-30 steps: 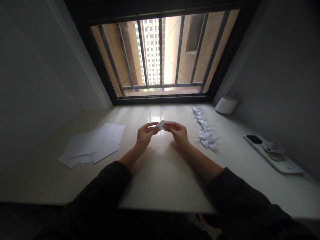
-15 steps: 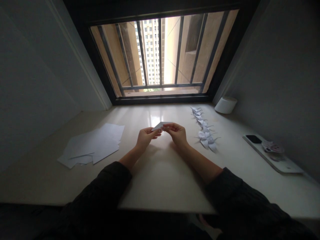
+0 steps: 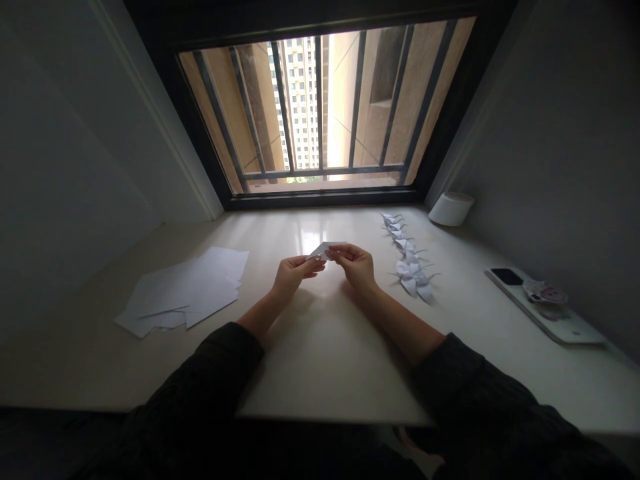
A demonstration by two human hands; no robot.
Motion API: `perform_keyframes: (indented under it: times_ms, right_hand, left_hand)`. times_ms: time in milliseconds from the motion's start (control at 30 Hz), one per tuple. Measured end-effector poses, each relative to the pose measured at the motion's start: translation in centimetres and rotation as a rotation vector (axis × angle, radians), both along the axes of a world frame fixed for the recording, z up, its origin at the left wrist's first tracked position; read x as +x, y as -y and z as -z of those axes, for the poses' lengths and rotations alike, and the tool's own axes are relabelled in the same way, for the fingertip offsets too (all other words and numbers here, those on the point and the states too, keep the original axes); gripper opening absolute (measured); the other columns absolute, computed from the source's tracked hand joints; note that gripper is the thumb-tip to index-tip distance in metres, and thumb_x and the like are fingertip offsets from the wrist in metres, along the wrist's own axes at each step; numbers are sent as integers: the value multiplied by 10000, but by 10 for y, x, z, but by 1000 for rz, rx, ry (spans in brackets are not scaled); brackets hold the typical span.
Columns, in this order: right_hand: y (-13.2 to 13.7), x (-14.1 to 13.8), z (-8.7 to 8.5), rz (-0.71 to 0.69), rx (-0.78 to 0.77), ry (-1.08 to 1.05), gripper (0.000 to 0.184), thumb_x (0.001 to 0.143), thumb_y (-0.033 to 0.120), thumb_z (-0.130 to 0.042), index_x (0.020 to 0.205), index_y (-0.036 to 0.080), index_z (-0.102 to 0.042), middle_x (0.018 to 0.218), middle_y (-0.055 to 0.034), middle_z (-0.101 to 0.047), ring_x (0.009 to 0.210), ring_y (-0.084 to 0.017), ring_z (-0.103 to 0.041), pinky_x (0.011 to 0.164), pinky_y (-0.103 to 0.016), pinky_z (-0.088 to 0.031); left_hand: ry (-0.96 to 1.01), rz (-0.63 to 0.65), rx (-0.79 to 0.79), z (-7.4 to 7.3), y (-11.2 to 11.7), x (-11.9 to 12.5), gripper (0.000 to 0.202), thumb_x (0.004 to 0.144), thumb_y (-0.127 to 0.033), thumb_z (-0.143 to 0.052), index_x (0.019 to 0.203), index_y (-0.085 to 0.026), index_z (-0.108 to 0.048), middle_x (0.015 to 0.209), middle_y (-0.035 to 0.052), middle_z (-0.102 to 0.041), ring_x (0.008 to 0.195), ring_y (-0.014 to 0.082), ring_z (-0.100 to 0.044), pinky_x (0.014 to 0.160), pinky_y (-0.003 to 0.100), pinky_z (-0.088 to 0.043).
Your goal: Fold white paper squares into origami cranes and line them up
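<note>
A small folded piece of white paper (image 3: 320, 250) is held up between both hands, over the middle of the sill. My left hand (image 3: 294, 273) pinches its left end between thumb and fingers. My right hand (image 3: 356, 263) grips the right side, with thumb and forefinger on the paper. The fingers cover part of the folds. To the right of my right hand stands a row of several folded paper cranes (image 3: 410, 270). Left of my left hand lies a loose pile of white paper sheets (image 3: 185, 287).
The pale sill (image 3: 320, 360) ends at a front edge near my body. A phone (image 3: 550, 320) with a round grip on its back lies at the right. A white cylindrical object (image 3: 451, 209) sits by the right wall. Behind is a barred window (image 3: 320, 113).
My right hand's fingers have shifted slightly on the folded paper, and a bit more of its upper right edge shows. The left hand keeps nearly the same place.
</note>
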State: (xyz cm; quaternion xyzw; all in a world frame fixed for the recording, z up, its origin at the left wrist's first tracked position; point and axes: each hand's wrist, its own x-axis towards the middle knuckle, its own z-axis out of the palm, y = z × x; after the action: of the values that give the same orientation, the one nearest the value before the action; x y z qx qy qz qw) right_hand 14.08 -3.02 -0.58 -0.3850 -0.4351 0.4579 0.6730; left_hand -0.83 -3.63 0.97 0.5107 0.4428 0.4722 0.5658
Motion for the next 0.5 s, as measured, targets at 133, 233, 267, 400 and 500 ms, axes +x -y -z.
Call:
perform_keyframes:
  times_ms: [133, 233, 267, 400, 500]
  right_hand:
    - [-4, 4, 3, 51, 10, 27, 226, 578, 351, -757, 729, 202, -678, 669, -9, -702, 652, -171, -638, 643, -319, -499]
    - [-6, 5, 6, 54, 7, 21, 230, 587, 350, -755, 720, 200, -642, 624, 7, -677, 613, -152, -616, 607, -290, -466]
    - [-6, 5, 8, 51, 5, 12, 231, 593, 346, -754, 719, 200, -626, 616, 13, -669, 606, -147, -608, 596, -280, -454]
    - [-8, 5, 11, 39, 26, -4, 249, 619, 342, -744, 727, 204, -566, 593, 39, -625, 593, -128, -577, 576, -254, -419]
    - [-10, 5, 13, 45, 61, 30, 264, 623, 351, -743, 709, 207, -539, 573, 57, -574, 571, -115, -546, 578, -248, -411]
  left_hand:
    - [10, 124, -16, 0, 0, -1, 400, 684, -484, -680, 923, -165, -719, 1002, 136, -698, 911, 260, -661, 770, 358, -486]
    - [6, 202, -20, 0, -1, -3, 410, 717, -480, -654, 977, -168, -703, 1046, 144, -683, 943, 263, -653, 792, 363, -472]
    - [-4, 208, -17, 0, -1, -4, 415, 722, -481, -650, 987, -166, -699, 1052, 146, -680, 945, 263, -652, 795, 364, -469]
    - [-102, 196, 27, 0, -1, -5, 427, 723, -488, -648, 990, -157, -693, 1059, 146, -678, 939, 252, -652, 802, 355, -462]
    - [-187, 192, 22, 0, -1, -4, 449, 675, -467, -702, 997, -155, -682, 1049, 137, -682, 965, 250, -640, 779, 325, -463]
